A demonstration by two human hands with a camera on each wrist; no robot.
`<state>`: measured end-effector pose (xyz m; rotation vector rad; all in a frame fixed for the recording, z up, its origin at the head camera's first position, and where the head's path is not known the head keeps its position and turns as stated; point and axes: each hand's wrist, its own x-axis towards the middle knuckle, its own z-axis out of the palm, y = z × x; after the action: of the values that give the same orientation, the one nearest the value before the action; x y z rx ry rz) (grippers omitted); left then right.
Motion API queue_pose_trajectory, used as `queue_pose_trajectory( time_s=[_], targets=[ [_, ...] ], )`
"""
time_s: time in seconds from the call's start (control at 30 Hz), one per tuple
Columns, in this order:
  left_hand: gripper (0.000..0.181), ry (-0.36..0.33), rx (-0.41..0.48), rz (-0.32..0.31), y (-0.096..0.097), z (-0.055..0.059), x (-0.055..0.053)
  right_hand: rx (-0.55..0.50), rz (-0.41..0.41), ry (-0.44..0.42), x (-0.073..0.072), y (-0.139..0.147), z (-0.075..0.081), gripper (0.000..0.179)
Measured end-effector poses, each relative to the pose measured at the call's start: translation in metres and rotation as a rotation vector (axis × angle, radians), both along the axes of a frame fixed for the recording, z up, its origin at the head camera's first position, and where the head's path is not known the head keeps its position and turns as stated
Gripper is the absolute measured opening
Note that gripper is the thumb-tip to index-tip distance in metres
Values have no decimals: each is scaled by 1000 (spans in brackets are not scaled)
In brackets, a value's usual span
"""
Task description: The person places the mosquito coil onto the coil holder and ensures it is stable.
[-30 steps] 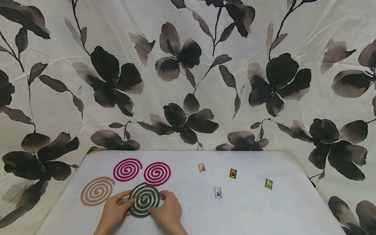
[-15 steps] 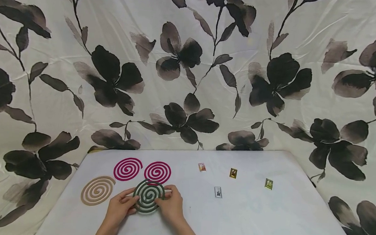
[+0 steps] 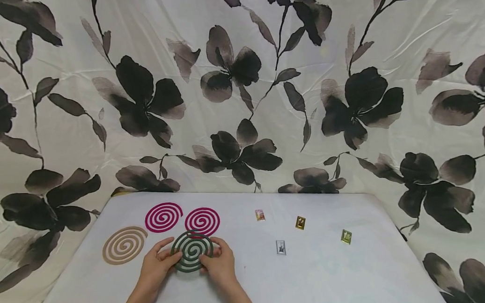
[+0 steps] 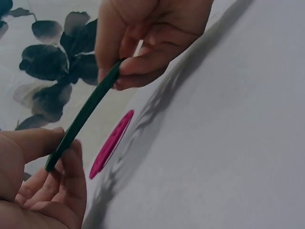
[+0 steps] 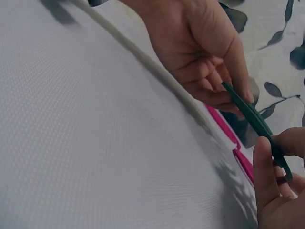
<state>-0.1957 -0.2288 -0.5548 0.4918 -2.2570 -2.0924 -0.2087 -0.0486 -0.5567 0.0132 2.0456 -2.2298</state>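
A dark green mosquito coil (image 3: pixel 194 251) is held by both hands, clear of the white table. My left hand (image 3: pixel 155 263) pinches its left edge between thumb and fingers, and my right hand (image 3: pixel 221 265) does the same at the right edge. From the left wrist view the green coil (image 4: pixel 86 112) appears edge-on and slanted, its shadow falling on the tabletop. In the head view its far edge overlaps the nearer side of a pink coil (image 3: pixel 202 222). Another pink coil (image 3: pixel 163 217) lies left of that one, and a tan coil (image 3: pixel 124 245) rests nearer, left of my left hand.
On the right half of the white table (image 3: pixel 321 288) lie several small rectangular pieces: a reddish one (image 3: pixel 260 215), a gold one (image 3: pixel 300 222), a silver one (image 3: pixel 281 247) and a yellow-green one (image 3: pixel 346 236). Behind the table hangs a flower-print cloth (image 3: pixel 283 168).
Both hands have lifted the green coil and shifted it slightly right and away, so it now overlaps the right pink coil in the head view. The other coils and small pieces stay put.
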Motion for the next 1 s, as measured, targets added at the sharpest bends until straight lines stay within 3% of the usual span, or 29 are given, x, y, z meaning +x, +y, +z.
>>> queue_pose_trajectory(
  time_s=[0.27, 0.5, 0.73, 1.0],
  targets=[
    [58, 24, 83, 80, 13, 2, 3, -49, -25, -7, 3, 1, 1, 53],
    [63, 29, 315, 65, 24, 5, 6, -87, -51, -17, 3, 1, 5, 48],
    [60, 23, 308, 43, 30, 5, 5, 24, -87, 17, 3, 9, 11, 42],
    [53, 27, 334, 39, 38, 3, -1, 40, -47, 30, 2, 23, 17, 51]
  ],
)
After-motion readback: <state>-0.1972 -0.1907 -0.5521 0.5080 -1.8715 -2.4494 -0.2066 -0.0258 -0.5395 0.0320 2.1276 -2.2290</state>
